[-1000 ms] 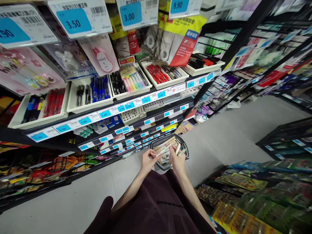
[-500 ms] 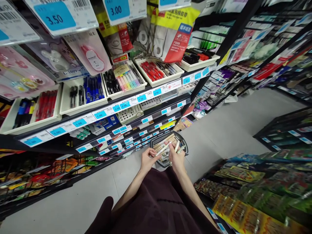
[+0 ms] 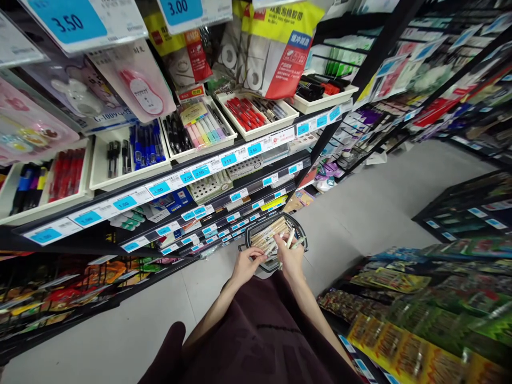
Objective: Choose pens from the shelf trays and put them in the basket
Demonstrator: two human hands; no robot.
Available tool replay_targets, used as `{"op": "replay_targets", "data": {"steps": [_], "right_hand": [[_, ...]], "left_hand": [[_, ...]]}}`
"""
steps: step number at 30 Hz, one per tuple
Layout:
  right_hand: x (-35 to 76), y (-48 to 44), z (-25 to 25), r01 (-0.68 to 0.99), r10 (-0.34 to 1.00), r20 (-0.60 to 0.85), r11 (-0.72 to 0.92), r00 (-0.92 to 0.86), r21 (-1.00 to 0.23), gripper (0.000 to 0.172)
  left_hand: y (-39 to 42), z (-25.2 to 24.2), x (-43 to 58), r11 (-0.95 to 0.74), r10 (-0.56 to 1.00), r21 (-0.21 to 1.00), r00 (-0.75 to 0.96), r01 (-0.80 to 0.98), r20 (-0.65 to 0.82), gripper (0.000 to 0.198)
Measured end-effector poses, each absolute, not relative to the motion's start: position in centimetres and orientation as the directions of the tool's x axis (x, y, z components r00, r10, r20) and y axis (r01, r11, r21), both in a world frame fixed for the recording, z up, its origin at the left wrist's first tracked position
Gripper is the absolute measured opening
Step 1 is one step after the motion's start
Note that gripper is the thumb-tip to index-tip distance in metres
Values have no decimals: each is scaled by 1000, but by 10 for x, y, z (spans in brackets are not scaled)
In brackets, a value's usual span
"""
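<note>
Low in front of me is a dark shopping basket (image 3: 304, 234) with many light-brown and white pens (image 3: 267, 234) lying in it. My right hand (image 3: 291, 258) is closed around a few pale, white-bodied pens (image 3: 290, 238) that stick up past its fingers, over the basket's right side. At the basket's near left edge, my left hand (image 3: 247, 265) has its thumb and forefinger brought together in a pinch. Whatever sits between those fingertips is too small to make out. A whitish pen lies just beyond them.
Left and ahead stands a shelf (image 3: 224, 160) with price tags. White trays (image 3: 132, 178) on it hold red, blue and black pens, with blister packs and tape bags (image 3: 276, 50) hanging above. Packaged snacks (image 3: 400, 341) line the right. Grey floor (image 3: 348, 213) runs between.
My left hand has moved slightly down and away from my right hand; the white pen that spanned between them no longer shows there. My right hand keeps its pens. The view has shifted slightly.
</note>
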State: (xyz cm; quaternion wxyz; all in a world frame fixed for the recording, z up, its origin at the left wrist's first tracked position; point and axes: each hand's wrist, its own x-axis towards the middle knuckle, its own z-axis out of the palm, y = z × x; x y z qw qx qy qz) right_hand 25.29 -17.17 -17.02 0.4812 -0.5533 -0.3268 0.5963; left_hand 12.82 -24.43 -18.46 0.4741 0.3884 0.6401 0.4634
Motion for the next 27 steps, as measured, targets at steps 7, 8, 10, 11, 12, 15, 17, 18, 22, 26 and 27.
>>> {"op": "replay_targets", "data": {"steps": [7, 8, 10, 11, 12, 15, 17, 18, 22, 26, 27], "right_hand": [[251, -170, -171, -224, 937, -341, -317, 75, -921, 48], [251, -169, -171, -223, 938, -339, -316, 75, -922, 47], [252, -169, -171, -219, 940, -335, -313, 69, -924, 47], [252, -169, -171, -218, 941, -332, -313, 60, -924, 46], [252, -169, -171, -217, 942, -332, -314, 49, -924, 47], [252, -169, -170, -218, 938, -347, -335, 19, -917, 50], [251, -170, -169, -220, 932, -362, -352, 3, -910, 52], [251, -170, -169, -223, 931, -365, -358, -10, -907, 53], [249, -173, -170, -262, 934, -354, -355, -53, -897, 54], [250, -174, -169, -273, 936, -345, -351, -70, -896, 51], [250, -175, -169, -273, 937, -343, -348, -66, -897, 49]], "left_hand": [[-244, -181, 128, 264, 947, 959, -217, 106, -237, 20], [-244, -181, 128, 255, 950, 961, -212, 105, -229, 21], [-245, -181, 129, 233, 956, 968, -204, 96, -210, 22], [-245, -182, 129, 221, 959, 971, -203, 92, -199, 23], [-245, -182, 129, 210, 961, 974, -203, 86, -190, 24], [-244, -185, 129, 188, 960, 981, -220, 52, -173, 24], [-243, -186, 129, 190, 956, 982, -234, 22, -179, 24], [-242, -186, 129, 194, 953, 981, -238, 10, -186, 24], [-239, -184, 124, 212, 942, 977, -271, 18, -200, 28], [-234, -182, 110, 197, 916, 979, -364, 42, -169, 23], [-233, -182, 105, 186, 907, 982, -390, 28, -161, 23]]}}
